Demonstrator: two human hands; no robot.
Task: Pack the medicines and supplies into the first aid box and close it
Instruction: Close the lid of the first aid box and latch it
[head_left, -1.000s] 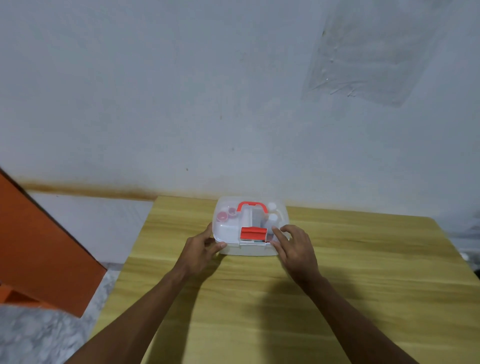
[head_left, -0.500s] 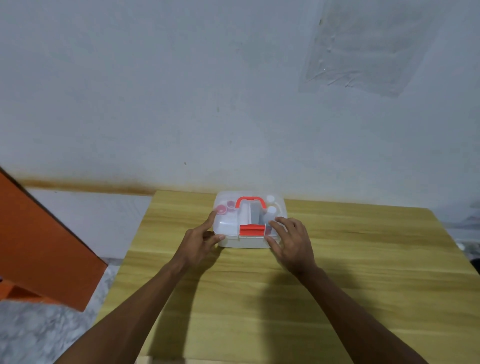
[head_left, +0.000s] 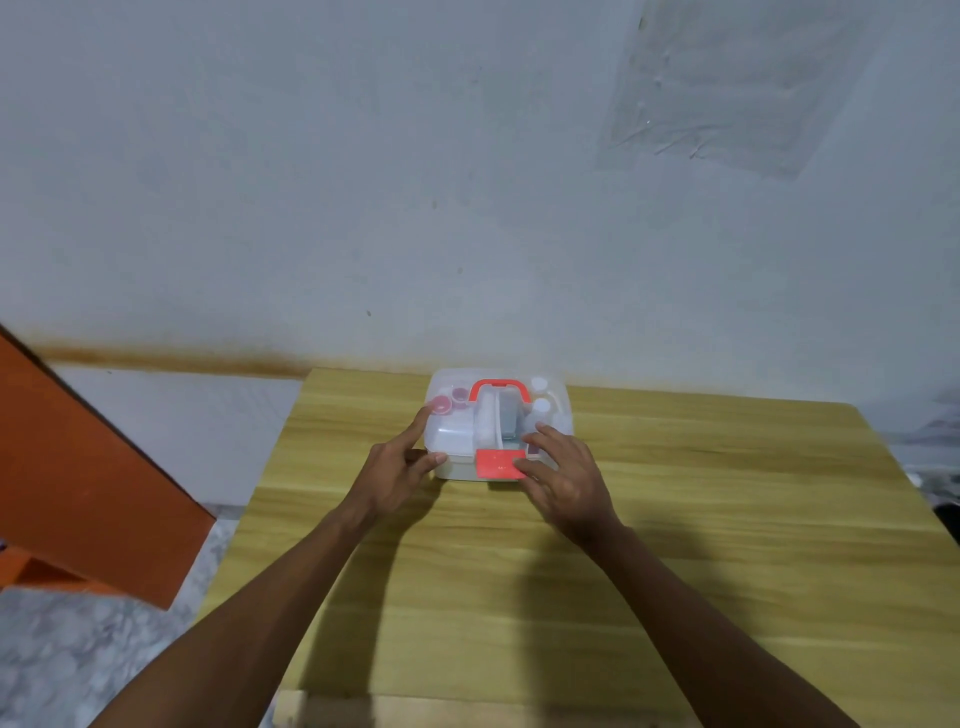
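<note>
Your L hand (head_left: 395, 473) braces the first aid box (head_left: 452, 441) at its left side, fingers straight. R hand (head_left: 566, 478) lies flat on top, thumb by the red latch (head_left: 496, 464). Both reach farther over it vs 1 s ago.

Reaching forward side by side, the left hand (head_left: 397, 470) stretches out index finger and thumb, while the right hand (head_left: 569, 480) lies palm down, fingers spread.

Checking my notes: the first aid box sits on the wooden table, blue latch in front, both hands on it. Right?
No: the head view shows the latch is red, not blue. The first aid box does sit on the table, left hand and right hand on it.
</note>
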